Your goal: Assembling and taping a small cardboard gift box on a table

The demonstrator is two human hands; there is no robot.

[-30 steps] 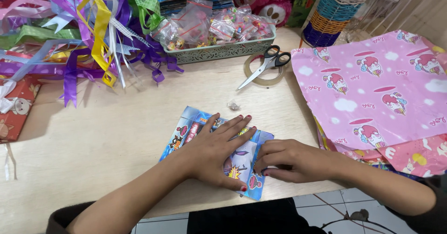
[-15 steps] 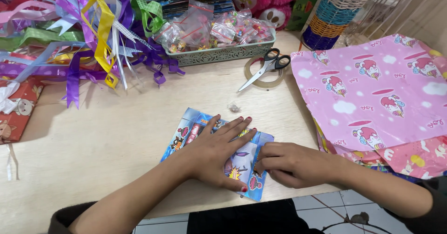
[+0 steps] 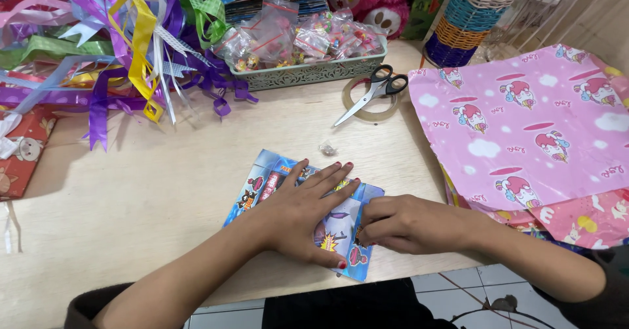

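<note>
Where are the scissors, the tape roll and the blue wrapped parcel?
scissors [image 3: 375,92], head view, on the blades near the pivot.
tape roll [image 3: 350,103], head view, on its left rim.
blue wrapped parcel [image 3: 252,190], head view, on its left end.

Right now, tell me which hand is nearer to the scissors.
Right. The right hand sits at the blue wrapped package's right edge, almost straight below the scissors lying on the tape roll. The left hand lies flat on the package, farther left.
</note>
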